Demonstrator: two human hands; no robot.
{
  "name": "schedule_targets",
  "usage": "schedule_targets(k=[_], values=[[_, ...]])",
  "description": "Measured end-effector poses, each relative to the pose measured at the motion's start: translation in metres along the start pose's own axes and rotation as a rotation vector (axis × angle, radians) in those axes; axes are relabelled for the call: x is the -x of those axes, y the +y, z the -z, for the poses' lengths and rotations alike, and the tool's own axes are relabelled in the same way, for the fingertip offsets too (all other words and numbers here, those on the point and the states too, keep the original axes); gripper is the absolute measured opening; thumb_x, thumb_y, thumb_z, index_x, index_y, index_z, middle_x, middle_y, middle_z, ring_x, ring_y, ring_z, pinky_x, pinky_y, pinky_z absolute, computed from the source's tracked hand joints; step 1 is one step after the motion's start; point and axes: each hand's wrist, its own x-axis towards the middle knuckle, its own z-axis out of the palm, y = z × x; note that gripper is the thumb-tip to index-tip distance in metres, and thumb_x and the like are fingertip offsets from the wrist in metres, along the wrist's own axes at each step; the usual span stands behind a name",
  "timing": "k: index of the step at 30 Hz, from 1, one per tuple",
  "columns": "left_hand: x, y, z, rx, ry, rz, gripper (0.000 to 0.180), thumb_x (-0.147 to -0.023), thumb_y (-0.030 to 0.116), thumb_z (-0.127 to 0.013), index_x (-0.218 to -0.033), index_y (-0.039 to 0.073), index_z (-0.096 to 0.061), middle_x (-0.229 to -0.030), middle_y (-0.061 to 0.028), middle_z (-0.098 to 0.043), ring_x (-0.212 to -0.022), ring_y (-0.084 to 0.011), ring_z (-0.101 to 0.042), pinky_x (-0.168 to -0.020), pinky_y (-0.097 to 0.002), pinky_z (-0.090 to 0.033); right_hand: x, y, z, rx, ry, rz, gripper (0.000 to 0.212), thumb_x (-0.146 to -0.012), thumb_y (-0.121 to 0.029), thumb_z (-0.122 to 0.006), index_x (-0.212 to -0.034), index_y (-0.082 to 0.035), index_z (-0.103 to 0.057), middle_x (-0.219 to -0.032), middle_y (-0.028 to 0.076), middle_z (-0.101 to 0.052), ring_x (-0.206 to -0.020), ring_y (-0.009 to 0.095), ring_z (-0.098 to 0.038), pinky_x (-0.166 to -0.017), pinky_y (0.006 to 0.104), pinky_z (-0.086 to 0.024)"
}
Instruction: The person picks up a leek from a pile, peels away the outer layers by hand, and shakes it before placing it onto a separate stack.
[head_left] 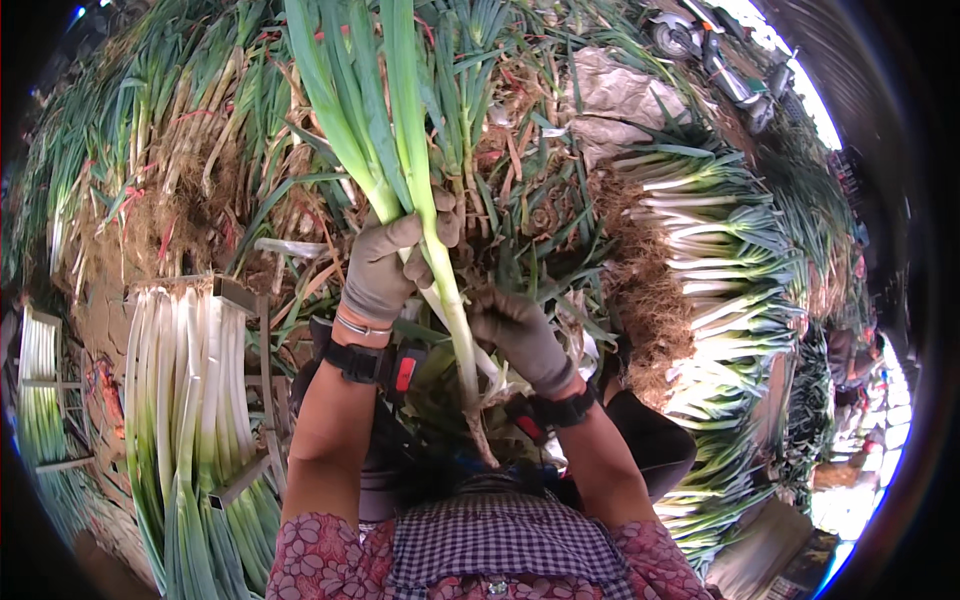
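Note:
My left hand (pixel 380 272), in a grey-beige work glove, is closed around large green onions (pixel 454 310). Their broad green leaves fan out upward beyond the hand, and the pale stalks slant down toward my lap. At least two stalks show, one crossing behind the other; the front one ends in a thin, brownish root end. Beside the stalks, on their right, is my right hand (pixel 522 338), gloved too. Its fingers are curled closed near the white part, and what they hold, if anything, is hidden. Peeled leaves and scraps (pixel 575 325) lie just past it.
On the left, a metal rack (pixel 235 294) holds cleaned green onions (pixel 190 370), white ends up. Tied unpeeled bundles (pixel 215 120) stand along the back. To the right lies a long row of green onions (pixel 715 290), roots toward me. A crumpled sheet (pixel 620 105) and a scooter (pixel 725 65) are farther back.

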Motion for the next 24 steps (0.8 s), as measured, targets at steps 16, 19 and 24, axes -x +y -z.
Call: schedule_targets(k=[16,19,24], values=[[0.001,-0.002,-0.022,-0.133,0.001,0.016,0.045,-0.086,0.026,-0.069,-0.113,-0.008,-0.056,-0.076,-0.0154,-0.062,-0.049,-0.0129,-0.052,-0.039,-0.0205,-0.041,-0.005,-0.003,-0.006,-0.398,0.038,-0.144,0.031,-0.092,-0.024,-0.066,-0.114,-0.003,-0.063,-0.091,-0.003,-0.063,-0.082,0.006,-0.057,-0.071,0.0205,-0.046],[0.001,0.011,-0.014,-0.160,0.066,0.006,0.046,-0.083,0.024,-0.071,-0.113,-0.008,-0.058,-0.080,-0.0168,-0.065,-0.051,-0.0136,-0.056,-0.043,-0.0220,-0.044,0.026,0.062,0.027,0.588,-0.037,0.189,0.016,-0.092,-0.015,-0.061,-0.102,-0.003,-0.063,-0.084,0.006,-0.064,-0.076,0.016,-0.063,-0.070,0.0260,-0.051],[0.002,0.013,-0.016,-0.250,0.225,-0.036,0.035,-0.085,0.017,-0.070,-0.112,-0.004,-0.060,-0.083,-0.0157,-0.069,-0.050,-0.0127,-0.058,-0.046,-0.0228,-0.047,0.127,0.133,0.082,1.562,-0.481,-0.259,0.021,-0.085,-0.023,-0.062,-0.096,-0.005,-0.066,-0.083,0.009,-0.067,-0.076,0.027,-0.066,-0.067,0.0380,-0.053]])
